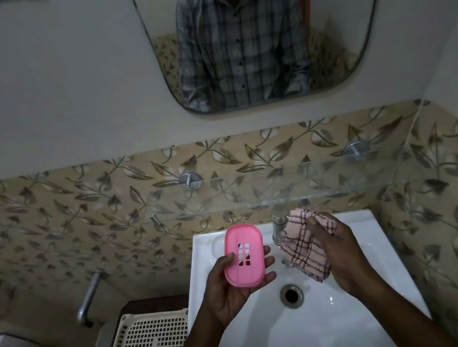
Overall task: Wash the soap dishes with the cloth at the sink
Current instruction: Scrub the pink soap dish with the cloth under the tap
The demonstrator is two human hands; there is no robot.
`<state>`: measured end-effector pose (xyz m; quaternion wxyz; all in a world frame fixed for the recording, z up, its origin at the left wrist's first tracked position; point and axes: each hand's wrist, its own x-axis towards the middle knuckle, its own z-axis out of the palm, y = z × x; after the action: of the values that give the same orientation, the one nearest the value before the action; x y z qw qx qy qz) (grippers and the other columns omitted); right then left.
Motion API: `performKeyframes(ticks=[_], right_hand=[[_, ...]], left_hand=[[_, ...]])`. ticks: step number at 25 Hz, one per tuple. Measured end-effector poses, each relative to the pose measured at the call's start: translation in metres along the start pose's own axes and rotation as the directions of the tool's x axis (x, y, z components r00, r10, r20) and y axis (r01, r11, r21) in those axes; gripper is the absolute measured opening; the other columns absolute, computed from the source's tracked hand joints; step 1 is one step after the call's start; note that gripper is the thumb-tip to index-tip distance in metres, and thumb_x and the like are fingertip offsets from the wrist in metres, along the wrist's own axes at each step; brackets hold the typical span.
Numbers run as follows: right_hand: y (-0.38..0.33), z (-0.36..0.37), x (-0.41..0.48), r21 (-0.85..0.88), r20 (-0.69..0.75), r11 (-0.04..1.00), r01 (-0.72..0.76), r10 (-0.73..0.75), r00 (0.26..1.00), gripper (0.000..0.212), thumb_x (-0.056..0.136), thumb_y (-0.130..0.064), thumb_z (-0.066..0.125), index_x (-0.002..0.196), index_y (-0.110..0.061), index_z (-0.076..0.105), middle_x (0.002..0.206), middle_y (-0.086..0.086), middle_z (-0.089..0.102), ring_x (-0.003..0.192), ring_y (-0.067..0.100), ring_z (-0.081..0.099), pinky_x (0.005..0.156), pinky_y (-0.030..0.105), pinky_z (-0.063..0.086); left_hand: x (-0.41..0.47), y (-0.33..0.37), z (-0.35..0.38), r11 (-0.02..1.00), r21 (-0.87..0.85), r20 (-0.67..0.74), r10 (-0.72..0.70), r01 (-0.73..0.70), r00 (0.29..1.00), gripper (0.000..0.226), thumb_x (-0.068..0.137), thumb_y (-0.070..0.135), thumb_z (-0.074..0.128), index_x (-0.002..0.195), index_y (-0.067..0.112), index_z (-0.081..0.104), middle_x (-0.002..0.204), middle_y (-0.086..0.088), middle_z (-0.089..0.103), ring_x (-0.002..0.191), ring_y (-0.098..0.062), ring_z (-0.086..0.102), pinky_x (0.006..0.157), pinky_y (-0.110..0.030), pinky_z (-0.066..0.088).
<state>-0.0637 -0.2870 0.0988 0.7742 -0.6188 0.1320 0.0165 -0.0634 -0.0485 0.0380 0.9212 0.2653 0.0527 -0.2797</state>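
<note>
Dish (243,256) and cloth (305,250), one each

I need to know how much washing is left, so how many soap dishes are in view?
1: the pink soap dish, held in the left hand above the sink. The right hand holds the cloth. Others may lie out of view.

Left hand (231,286): grips pink soap dish (243,256) over sink (376,241)
Right hand (340,252): clutches checked cloth (304,247) above sink drain (291,295)
</note>
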Motion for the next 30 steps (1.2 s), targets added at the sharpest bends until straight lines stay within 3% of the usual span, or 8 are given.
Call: performKeyframes(ticks=[3, 5, 10, 16, 19, 23, 26, 30], right_hand=[[-0.009, 0.021, -0.001, -0.227, 0.002, 0.954, 0.197, -0.202, 0.979, 0.020, 0.099, -0.033, 0.058, 0.115, -0.026, 0.068, 0.106, -0.005, 0.077, 0.095, 0.008, 0.073, 0.081, 0.029, 0.060], [-0.015, 0.035, 0.003, -0.442, 0.079, 0.818, 0.369, -0.374, 0.924, 0.025, 0.099, -0.031, 0.058, 0.122, -0.026, 0.066, 0.112, -0.009, 0.073, 0.098, -0.006, 0.066, 0.085, 0.015, 0.054], [0.030, 0.056, 0.001, -0.737, 0.555, 0.298, 0.607, -0.245, 0.795, 0.051, 0.104, -0.026, 0.048, 0.153, -0.020, 0.035, 0.158, 0.002, 0.038, 0.146, 0.018, 0.032, 0.122, 0.036, 0.026], [0.044, 0.059, -0.009, -0.672, 0.311, 0.578, 0.463, -0.347, 0.885, 0.034, 0.102, -0.019, 0.053, 0.127, -0.042, 0.055, 0.131, -0.017, 0.064, 0.122, -0.008, 0.056, 0.110, 0.026, 0.043], [0.054, 0.080, -0.022, -0.693, 0.426, 0.362, 0.623, -0.492, 0.759, 0.043, 0.093, -0.011, 0.047, 0.130, -0.023, 0.065, 0.136, 0.007, 0.064, 0.133, 0.023, 0.053, 0.116, 0.037, 0.029], [0.043, 0.046, -0.002, -0.573, 0.086, 0.779, 0.254, -0.252, 0.964, 0.043, 0.095, 0.000, 0.050, 0.129, -0.021, 0.064, 0.114, 0.002, 0.074, 0.104, 0.017, 0.071, 0.092, 0.040, 0.058], [0.044, 0.048, -0.013, -0.707, 0.148, 0.625, 0.330, -0.325, 0.934, 0.055, 0.093, 0.006, 0.050, 0.138, -0.024, 0.056, 0.138, -0.003, 0.062, 0.130, 0.018, 0.055, 0.108, 0.046, 0.046], [0.057, 0.078, -0.040, -0.631, 0.506, 0.382, 0.675, -0.457, 0.732, 0.045, 0.101, -0.017, 0.040, 0.144, -0.024, 0.051, 0.152, -0.001, 0.048, 0.146, 0.019, 0.034, 0.122, 0.044, 0.022]], left_hand=[[0.002, -0.003, 0.005, 0.990, 0.143, -0.027, -0.015, 0.019, 1.000, 0.068, 0.086, 0.028, 0.075, 0.142, -0.002, 0.049, 0.140, -0.032, 0.053, 0.124, -0.051, 0.055, 0.105, -0.067, 0.043], [0.005, -0.005, 0.011, 0.911, 0.409, -0.095, 0.091, -0.044, 0.991, 0.053, 0.086, 0.021, 0.075, 0.136, 0.010, 0.058, 0.133, -0.028, 0.061, 0.119, -0.050, 0.060, 0.098, -0.063, 0.049], [0.000, 0.005, 0.030, 0.474, 0.880, -0.249, 0.404, 0.031, 0.880, 0.025, 0.073, 0.033, 0.076, 0.098, 0.026, 0.077, 0.090, 0.002, 0.079, 0.086, -0.022, 0.074, 0.066, -0.021, 0.054], [-0.007, -0.011, 0.035, 0.407, 0.898, -0.323, 0.348, 0.168, 0.880, 0.025, 0.076, 0.006, 0.076, 0.095, 0.023, 0.074, 0.088, 0.000, 0.078, 0.082, -0.020, 0.072, 0.063, -0.026, 0.057], [-0.007, -0.018, 0.040, 0.429, 0.893, -0.347, 0.461, 0.137, 0.817, 0.021, 0.089, 0.002, 0.066, 0.081, 0.020, 0.074, 0.077, -0.002, 0.078, 0.072, -0.015, 0.072, 0.064, -0.027, 0.058], [-0.014, -0.001, 0.032, 0.361, 0.918, -0.341, 0.503, 0.165, 0.794, 0.013, 0.075, -0.003, 0.070, 0.074, 0.008, 0.077, 0.068, -0.009, 0.074, 0.062, -0.021, 0.065, 0.061, -0.032, 0.052], [-0.018, -0.001, 0.033, 0.234, 0.948, -0.307, 0.486, 0.217, 0.819, 0.008, 0.076, 0.003, 0.070, 0.074, 0.007, 0.076, 0.071, -0.008, 0.075, 0.064, -0.020, 0.068, 0.063, -0.030, 0.054], [-0.019, -0.017, 0.042, 0.196, 0.973, -0.216, 0.565, 0.125, 0.796, 0.018, 0.090, 0.009, 0.066, 0.078, 0.022, 0.066, 0.077, 0.008, 0.070, 0.070, -0.003, 0.066, 0.071, -0.030, 0.055]])
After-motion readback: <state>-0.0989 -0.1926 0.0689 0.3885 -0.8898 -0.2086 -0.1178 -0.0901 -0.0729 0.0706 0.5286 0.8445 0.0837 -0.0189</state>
